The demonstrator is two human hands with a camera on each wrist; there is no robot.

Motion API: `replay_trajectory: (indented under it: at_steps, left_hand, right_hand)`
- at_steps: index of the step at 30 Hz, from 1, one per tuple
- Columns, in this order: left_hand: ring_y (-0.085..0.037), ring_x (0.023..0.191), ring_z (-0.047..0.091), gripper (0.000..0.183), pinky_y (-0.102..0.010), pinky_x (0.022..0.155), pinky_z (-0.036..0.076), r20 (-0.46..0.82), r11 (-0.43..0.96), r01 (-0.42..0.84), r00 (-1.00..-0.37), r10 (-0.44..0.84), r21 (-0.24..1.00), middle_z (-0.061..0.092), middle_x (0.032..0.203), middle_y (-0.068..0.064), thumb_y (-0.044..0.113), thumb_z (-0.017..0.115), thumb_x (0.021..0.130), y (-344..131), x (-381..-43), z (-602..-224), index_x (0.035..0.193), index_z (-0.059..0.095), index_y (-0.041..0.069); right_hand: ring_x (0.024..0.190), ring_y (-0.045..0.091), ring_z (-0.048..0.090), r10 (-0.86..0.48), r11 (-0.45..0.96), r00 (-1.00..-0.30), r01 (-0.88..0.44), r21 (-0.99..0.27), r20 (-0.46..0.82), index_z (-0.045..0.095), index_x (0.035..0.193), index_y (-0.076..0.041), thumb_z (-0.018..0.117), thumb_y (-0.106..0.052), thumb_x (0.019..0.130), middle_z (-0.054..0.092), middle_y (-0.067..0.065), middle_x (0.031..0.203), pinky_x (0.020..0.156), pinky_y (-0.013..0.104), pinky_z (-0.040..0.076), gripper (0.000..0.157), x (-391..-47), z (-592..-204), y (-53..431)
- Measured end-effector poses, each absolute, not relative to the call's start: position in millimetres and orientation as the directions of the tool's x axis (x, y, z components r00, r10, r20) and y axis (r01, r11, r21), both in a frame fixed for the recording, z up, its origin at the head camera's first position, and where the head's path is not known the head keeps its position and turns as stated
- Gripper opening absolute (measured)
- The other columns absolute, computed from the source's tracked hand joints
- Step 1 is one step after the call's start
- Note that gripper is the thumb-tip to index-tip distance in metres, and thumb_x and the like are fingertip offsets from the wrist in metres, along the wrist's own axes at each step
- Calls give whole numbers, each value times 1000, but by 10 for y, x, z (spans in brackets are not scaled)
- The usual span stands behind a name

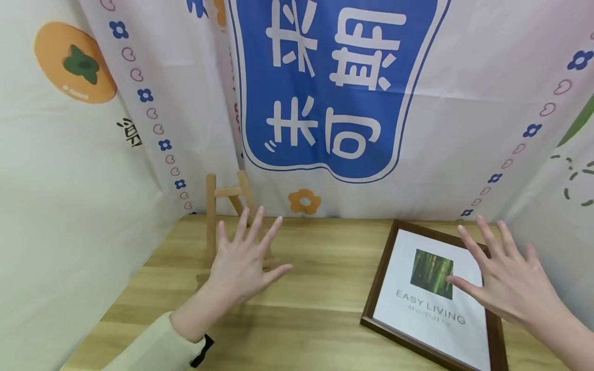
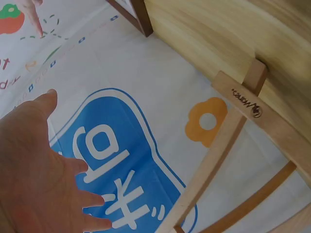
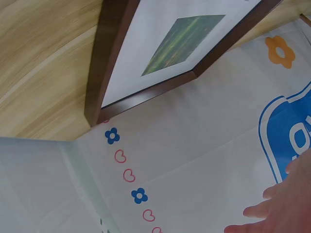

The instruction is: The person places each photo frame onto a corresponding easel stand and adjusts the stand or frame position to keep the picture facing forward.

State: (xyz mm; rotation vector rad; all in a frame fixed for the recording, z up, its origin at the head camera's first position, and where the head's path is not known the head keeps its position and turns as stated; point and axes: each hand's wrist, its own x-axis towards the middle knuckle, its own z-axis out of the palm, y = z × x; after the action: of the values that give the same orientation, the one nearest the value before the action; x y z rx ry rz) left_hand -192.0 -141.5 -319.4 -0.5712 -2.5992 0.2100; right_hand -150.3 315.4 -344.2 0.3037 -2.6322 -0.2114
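Note:
My left hand hovers with spread fingers in front of a small wooden easel, hiding much of it in the head view. In the left wrist view the easel shows a ledge with printed lettering, apart from the hand. On the right, my right hand is spread over the right side of a brown picture frame. The frame lies flat and holds a white sheet with a green bamboo picture and the words EASY LIVING. In the right wrist view the hand appears apart from the frame.
A wood-grain table lies under both things. Behind it hangs a white printed cloth with a blue sign panel. More white cloth walls close in the left and right sides.

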Motion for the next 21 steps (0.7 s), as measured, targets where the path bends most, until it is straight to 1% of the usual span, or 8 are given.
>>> replay_trajectory:
  at_steps: [3, 5, 7, 10, 11, 16, 18, 21]
  left_hand:
    - [-35, 133, -3, 87, -67, 95, -3, 400, 896, 367, -803, 441, -251, -2, 149, -9, 79, 25, 74, -1354, -1953, -3175, 144, 3, 34]
    - [-35, 133, -2, 86, -66, 95, -4, 395, 891, 377, -801, 450, -252, 0, 149, -10, 79, 24, 74, -1299, -1989, -3165, 144, 1, 34]
    - [-36, 133, -2, 85, -66, 95, -4, 386, 888, 392, -801, 457, -240, 2, 149, -11, 79, 23, 75, -1227, -2026, -3155, 143, 0, 34]
    - [-36, 133, 2, 85, -68, 95, 0, 373, 882, 412, -800, 470, -227, 4, 149, -10, 79, 22, 75, -1098, -2080, -3150, 143, -1, 35]
    - [-36, 133, 1, 85, -68, 95, 1, 364, 881, 417, -802, 473, -225, 2, 149, -10, 79, 21, 75, -1052, -2096, -3148, 143, -2, 35]
    - [-33, 132, -9, 85, -67, 96, -2, 321, 866, 459, -804, 501, -201, -8, 148, -7, 79, 21, 75, -806, -2189, -3187, 142, -7, 34]
    - [-32, 131, -13, 85, -66, 96, -3, 299, 856, 481, -802, 518, -190, -10, 148, -7, 79, 20, 75, -706, -2226, -3220, 142, -8, 34]
    - [-31, 132, -13, 85, -66, 96, -1, 260, 837, 514, -796, 546, -186, -9, 148, -6, 79, 17, 75, -569, -2278, -3289, 143, -6, 34]
  right_hand:
    - [132, 31, -9, -241, 966, -869, -172, 194, 431, 4, 145, -25, 53, -69, 70, -6, 7, 149, 83, 67, 20, 100, -1477, -3433, 3225]
    - [132, 32, -9, -229, 969, -876, -162, 186, 424, 3, 145, -26, 53, -69, 71, -7, 6, 149, 84, 68, 19, 100, -1466, -3423, 3267]
    - [132, 31, -9, -220, 970, -881, -154, 185, 418, 2, 145, -25, 53, -68, 71, -9, 5, 149, 85, 68, 18, 99, -1460, -3419, 3305]
    - [132, 31, -10, -207, 973, -890, -145, 179, 406, 1, 145, -25, 52, -67, 73, -10, 5, 149, 85, 69, 17, 98, -1452, -3435, 3356]
    - [132, 31, -11, -204, 974, -893, -144, 176, 402, 1, 145, -24, 52, -67, 73, -10, 5, 149, 85, 70, 16, 98, -1452, -3444, 3372]
    - [131, 30, -15, -175, 981, -908, -129, 144, 381, 1, 145, -23, 52, -65, 75, -11, 7, 148, 86, 73, 10, 97, -1421, -3508, 3465]
    - [131, 32, -14, -161, 984, -912, -120, 130, 377, 1, 145, -23, 53, -64, 75, -11, 7, 148, 86, 72, 11, 97, -1394, -3538, 3507]
    - [131, 31, -15, -136, 989, -921, -106, 103, 365, 0, 145, -23, 53, -63, 76, -12, 7, 148, 84, 72, 12, 96, -1355, -3593, 3572]
